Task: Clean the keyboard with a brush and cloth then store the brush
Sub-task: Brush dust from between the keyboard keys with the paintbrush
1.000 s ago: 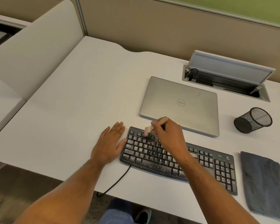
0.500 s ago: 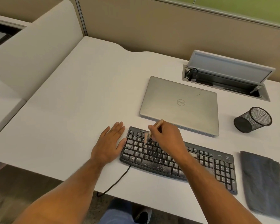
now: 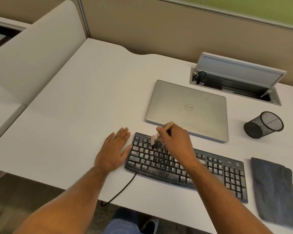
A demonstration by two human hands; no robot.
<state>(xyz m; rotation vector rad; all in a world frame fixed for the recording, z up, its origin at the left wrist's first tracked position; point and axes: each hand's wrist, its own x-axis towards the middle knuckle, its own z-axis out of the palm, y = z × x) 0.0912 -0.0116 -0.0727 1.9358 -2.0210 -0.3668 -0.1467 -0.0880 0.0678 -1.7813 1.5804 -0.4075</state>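
Note:
A black keyboard point(image 3: 218, 173), dusted with pale specks, lies near the front edge of the white desk point(image 3: 74, 129). My right hand point(image 3: 174, 142) grips a small wooden-handled brush point(image 3: 155, 137) and holds its pale bristles on the upper-left keys. My left hand point(image 3: 113, 149) lies flat on the desk, its thumb against the keyboard's left end. A dark grey cloth point(image 3: 275, 191) is spread to the right of the keyboard.
A closed silver laptop point(image 3: 189, 107) sits just behind the keyboard. A black mesh cup point(image 3: 264, 124) lies tipped at the right. Behind it is an open cable hatch point(image 3: 237, 81) with its lid up. The keyboard's cable point(image 3: 120, 190) drops over the front edge.
The brush has swept back and forth over the upper-left keys, ending slightly farther back. My left hand has stayed put.

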